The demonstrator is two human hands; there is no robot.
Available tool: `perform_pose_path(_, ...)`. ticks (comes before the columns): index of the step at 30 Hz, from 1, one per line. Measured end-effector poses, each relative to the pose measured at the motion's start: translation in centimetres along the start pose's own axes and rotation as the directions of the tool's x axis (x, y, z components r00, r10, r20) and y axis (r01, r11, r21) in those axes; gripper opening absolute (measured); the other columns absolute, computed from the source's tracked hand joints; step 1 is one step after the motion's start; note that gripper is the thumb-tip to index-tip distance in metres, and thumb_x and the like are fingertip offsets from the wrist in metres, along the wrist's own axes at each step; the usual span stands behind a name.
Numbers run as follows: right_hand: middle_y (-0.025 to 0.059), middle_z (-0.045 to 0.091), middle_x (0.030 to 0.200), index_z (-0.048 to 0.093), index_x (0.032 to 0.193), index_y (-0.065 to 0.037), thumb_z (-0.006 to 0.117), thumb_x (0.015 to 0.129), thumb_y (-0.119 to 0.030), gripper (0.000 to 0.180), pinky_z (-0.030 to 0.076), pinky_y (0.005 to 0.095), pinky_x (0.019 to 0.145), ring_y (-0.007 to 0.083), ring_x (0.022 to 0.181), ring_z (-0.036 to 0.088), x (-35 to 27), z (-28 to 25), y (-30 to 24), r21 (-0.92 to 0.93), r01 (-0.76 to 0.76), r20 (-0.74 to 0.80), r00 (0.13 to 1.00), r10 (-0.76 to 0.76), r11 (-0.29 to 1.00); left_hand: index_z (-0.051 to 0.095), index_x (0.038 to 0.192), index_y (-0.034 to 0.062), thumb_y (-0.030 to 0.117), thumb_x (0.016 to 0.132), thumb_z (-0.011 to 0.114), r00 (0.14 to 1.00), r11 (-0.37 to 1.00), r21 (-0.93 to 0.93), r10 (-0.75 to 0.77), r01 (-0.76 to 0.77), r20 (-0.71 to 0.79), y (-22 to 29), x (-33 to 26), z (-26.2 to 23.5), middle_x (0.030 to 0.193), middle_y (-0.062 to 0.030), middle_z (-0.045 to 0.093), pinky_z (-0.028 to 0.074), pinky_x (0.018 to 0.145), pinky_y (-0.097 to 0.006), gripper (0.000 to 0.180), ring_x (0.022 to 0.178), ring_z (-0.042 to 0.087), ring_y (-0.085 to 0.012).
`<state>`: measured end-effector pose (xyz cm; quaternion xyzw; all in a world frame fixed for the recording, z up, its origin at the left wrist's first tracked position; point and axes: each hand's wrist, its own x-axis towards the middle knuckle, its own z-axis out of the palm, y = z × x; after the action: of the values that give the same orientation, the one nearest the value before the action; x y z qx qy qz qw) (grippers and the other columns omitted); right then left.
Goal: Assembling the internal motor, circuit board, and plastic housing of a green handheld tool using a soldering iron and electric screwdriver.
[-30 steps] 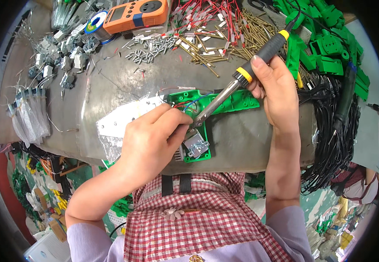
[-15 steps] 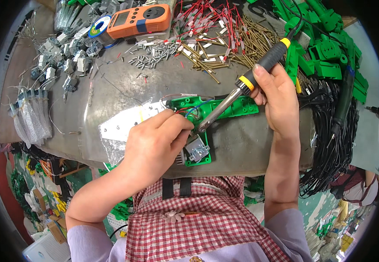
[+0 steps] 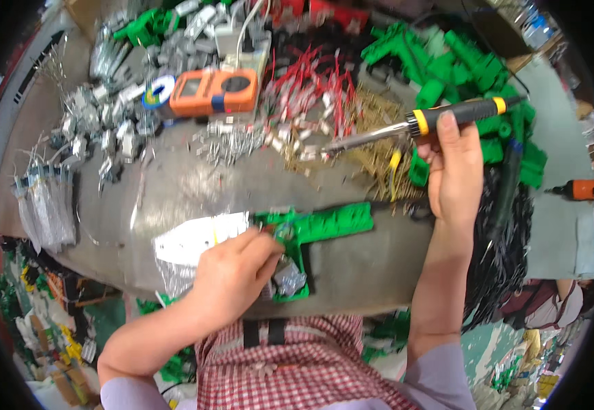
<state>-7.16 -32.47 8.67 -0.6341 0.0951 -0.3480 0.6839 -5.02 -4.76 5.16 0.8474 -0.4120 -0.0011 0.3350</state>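
Head view: green casing (image 3: pixel 334 223) holds metal part (image 3: pixel 288 277).

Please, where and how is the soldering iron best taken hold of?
Best gripped, I think, by its black handle, between the two yellow bands, coming from the near side, as the right hand does. The handle is thicker and lies to the right; the bare metal shaft points left and could be hot.

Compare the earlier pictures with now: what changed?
The right hand has swung the soldering iron forward, away from the green housing; the camera view shifted too. The right hand still grips the iron, and the left hand stays at the housing.
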Motion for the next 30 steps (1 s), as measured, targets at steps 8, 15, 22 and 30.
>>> perform_pose_path(8, 0.0039, 0.066, 0.089, 0.057, 0.107, -0.001, 0.065, 0.087, -0.011, 0.023, 0.048, 0.0243, 0.072, 0.0083, 0.078, 0.059, 9.3, 5.4, 3.4, -0.379, 0.438, 0.033, 0.887, -0.461, 0.816, 0.063, 0.081, 0.0092, 0.007, 0.072, 0.070, 1.000, 0.999, -0.022, 0.024, -0.024, -0.012, 0.2, -0.2, -0.1, 0.070, -0.0060, 0.057, 0.048, 0.053, -0.036, 0.011, 0.062, 0.060, -0.0255)
perform_pose_path(15, 0.0067, 0.067, 0.085, 0.060, 0.106, 0.000, 0.060, 0.090, -0.015, 0.022, 0.048, 0.0237, 0.061, 0.0102, 0.070, 0.062, 14.9, 6.7, 9.2, -0.473, -0.029, 0.149, 0.983, 0.112, 0.881, 0.062, 0.081, 0.0094, 0.007, 0.072, 0.069, 1.000, 0.999, -0.035, 0.025, -0.025, 0.004, 0.0, 0.0, 0.5, 0.071, -0.0059, 0.057, 0.049, 0.053, -0.036, 0.012, 0.062, 0.060, -0.0258)
perform_pose_path(22, 0.0043, 0.065, 0.076, 0.066, 0.094, -0.001, 0.063, 0.086, -0.019, 0.020, 0.046, 0.0258, 0.063, 0.0102, 0.069, 0.058, 5.2, 6.6, 3.6, -0.579, -0.016, 0.795, 0.215, 0.568, 0.816, 0.061, 0.081, 0.0092, 0.004, 0.071, 0.068, 1.000, 1.000, -0.021, 0.011, -0.011, 0.003, 0.0, 0.2, 0.0, 0.071, -0.0063, 0.057, 0.049, 0.053, -0.036, 0.013, 0.063, 0.060, -0.0256)
perform_pose_path(30, 0.0080, 0.065, 0.073, 0.065, 0.090, 0.003, 0.068, 0.080, -0.015, 0.020, 0.047, 0.0288, 0.061, 0.0133, 0.066, 0.060, -1.6, 7.3, 1.6, -0.483, 0.018, 0.807, 0.397, 0.437, 0.875, 0.060, 0.082, 0.0096, 0.004, 0.071, 0.069, 1.000, 1.000, -0.015, 0.016, -0.016, 0.001, 0.0, 0.2, 0.3, 0.071, -0.0056, 0.055, 0.048, 0.052, -0.036, 0.015, 0.062, 0.059, -0.0245)
